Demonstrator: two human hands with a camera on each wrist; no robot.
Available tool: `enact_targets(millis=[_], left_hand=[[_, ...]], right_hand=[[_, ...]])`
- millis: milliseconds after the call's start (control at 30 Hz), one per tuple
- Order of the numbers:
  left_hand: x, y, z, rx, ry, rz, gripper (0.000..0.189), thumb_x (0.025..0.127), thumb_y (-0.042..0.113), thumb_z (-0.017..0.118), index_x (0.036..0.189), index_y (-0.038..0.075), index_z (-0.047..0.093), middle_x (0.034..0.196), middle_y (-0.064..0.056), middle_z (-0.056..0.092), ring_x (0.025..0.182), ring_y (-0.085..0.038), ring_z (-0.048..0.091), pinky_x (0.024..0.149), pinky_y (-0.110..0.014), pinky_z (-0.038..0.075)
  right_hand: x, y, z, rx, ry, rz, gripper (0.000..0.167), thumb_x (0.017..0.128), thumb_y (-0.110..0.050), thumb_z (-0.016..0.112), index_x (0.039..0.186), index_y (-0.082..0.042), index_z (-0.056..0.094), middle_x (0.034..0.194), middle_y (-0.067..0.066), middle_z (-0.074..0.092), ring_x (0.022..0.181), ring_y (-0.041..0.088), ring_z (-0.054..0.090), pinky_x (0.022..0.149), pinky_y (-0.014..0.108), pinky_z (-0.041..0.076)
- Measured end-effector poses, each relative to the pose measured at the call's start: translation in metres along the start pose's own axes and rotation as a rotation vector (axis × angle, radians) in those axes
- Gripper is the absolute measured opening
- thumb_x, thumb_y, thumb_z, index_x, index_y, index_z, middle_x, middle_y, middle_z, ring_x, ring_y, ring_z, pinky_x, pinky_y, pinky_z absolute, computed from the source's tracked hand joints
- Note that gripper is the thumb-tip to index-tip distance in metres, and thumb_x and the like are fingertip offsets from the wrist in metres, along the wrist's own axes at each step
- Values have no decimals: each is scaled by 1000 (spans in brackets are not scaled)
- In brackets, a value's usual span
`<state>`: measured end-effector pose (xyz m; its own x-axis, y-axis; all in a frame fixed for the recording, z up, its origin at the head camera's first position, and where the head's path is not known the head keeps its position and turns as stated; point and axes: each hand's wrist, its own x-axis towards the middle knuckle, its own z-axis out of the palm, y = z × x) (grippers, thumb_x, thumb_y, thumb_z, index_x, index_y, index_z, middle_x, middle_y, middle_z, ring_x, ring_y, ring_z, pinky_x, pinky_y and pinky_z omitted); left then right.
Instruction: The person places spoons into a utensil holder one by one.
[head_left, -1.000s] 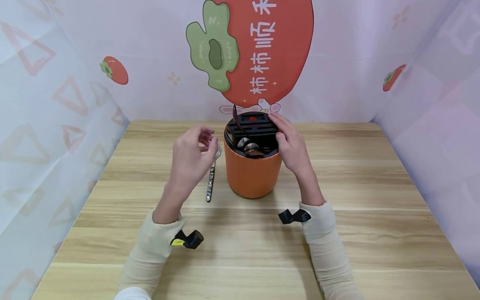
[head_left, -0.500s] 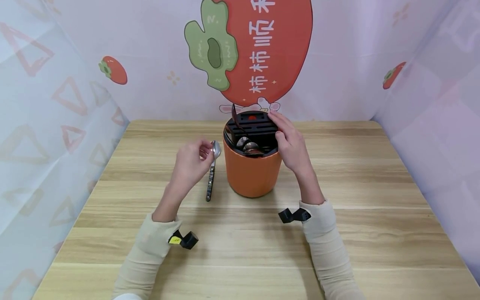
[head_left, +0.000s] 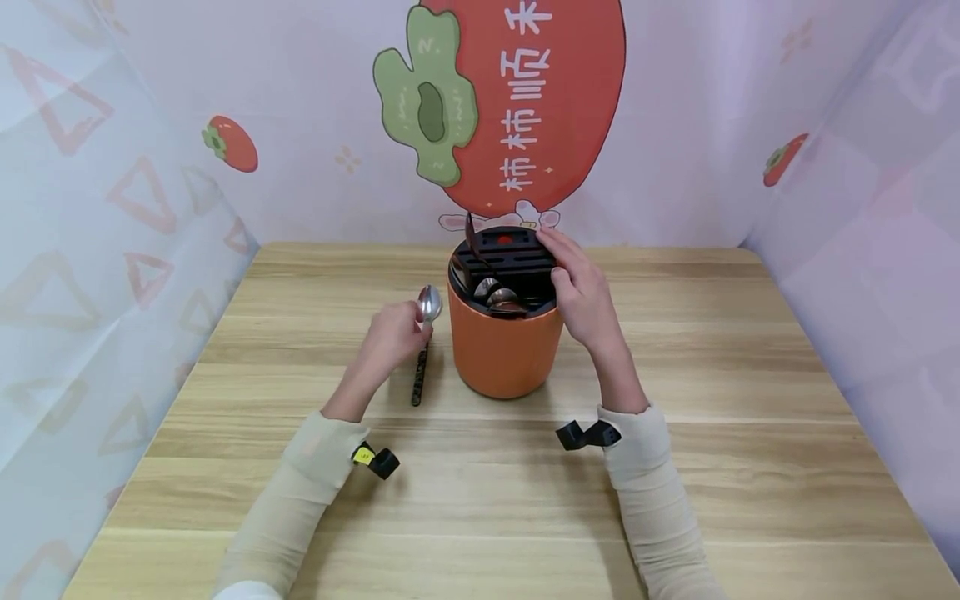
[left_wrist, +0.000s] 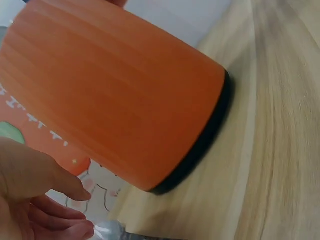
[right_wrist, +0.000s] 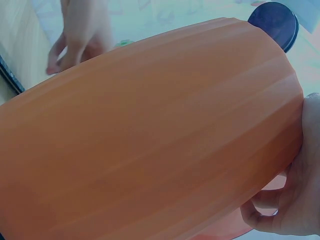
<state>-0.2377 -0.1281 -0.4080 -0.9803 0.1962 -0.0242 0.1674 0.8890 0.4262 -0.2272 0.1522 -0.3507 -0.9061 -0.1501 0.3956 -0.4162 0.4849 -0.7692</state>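
Note:
An orange utensil holder (head_left: 506,354) with a black slotted top stands upright on the table. Several spoons (head_left: 502,296) sit in its front opening, and a dark utensil (head_left: 471,233) sticks up at its back left. My right hand (head_left: 588,300) holds the holder's right rim, its bent fingers (right_wrist: 260,217) against the side in the right wrist view. Left of the holder lies a spoon (head_left: 430,302) with a black patterned handle. My left hand (head_left: 393,333) is over that spoon's neck; the left wrist view shows a gap between its thumb (left_wrist: 70,185) and fingertips.
The wooden table (head_left: 750,450) reaches to patterned cloth walls on the left, right and back. A black wrist camera (head_left: 384,463) is strapped to the left sleeve, another wrist camera (head_left: 573,435) to the right sleeve.
My left hand has come down from above the table onto the spoon lying beside the holder. The right hand has stayed on the holder's rim.

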Motion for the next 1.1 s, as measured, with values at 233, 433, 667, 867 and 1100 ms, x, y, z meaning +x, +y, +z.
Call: enact_targets(millis=[233,433,667,867,1100], left_hand=[[9,-6,15,155,-75,-24,22,91,20,66,81,2,59,72,-8,58,60,-20,53,50,-28,41],[12,-7,22,143,-125,-57,23,92,16,63,74,7,52,69,-5,54,57,-18,53,48,-27,40],[13,-8,29,156,-119,-37,27,92,11,61,70,9,45,64,-4,47,56,-19,49,48,-28,38],[16,-9,32,182,-111,-43,27,92,13,62,69,9,48,67,-6,52,58,-20,52,50,-28,40],[18,-11,32,176,-89,-26,32,92,12,61,64,10,46,63,-4,50,55,-18,51,47,-26,38]], right_hand=[[-1,0,0,-3,-10,1,51,97,-14,35,146,-16,53,157,0,43,148,20,36,122,51,28],[-2,0,-1,-15,-18,-1,52,98,-15,33,147,-15,51,158,2,42,149,22,35,122,52,27],[-2,-2,-2,-24,-17,-4,52,99,-15,31,147,-14,51,158,1,42,149,21,34,123,50,26],[-3,-2,-2,-29,-14,-6,52,98,-15,32,146,-14,51,157,2,42,149,21,35,122,49,27],[-2,-2,-2,-25,-10,-11,51,98,-14,33,146,-14,51,157,3,43,148,22,35,122,49,27]])
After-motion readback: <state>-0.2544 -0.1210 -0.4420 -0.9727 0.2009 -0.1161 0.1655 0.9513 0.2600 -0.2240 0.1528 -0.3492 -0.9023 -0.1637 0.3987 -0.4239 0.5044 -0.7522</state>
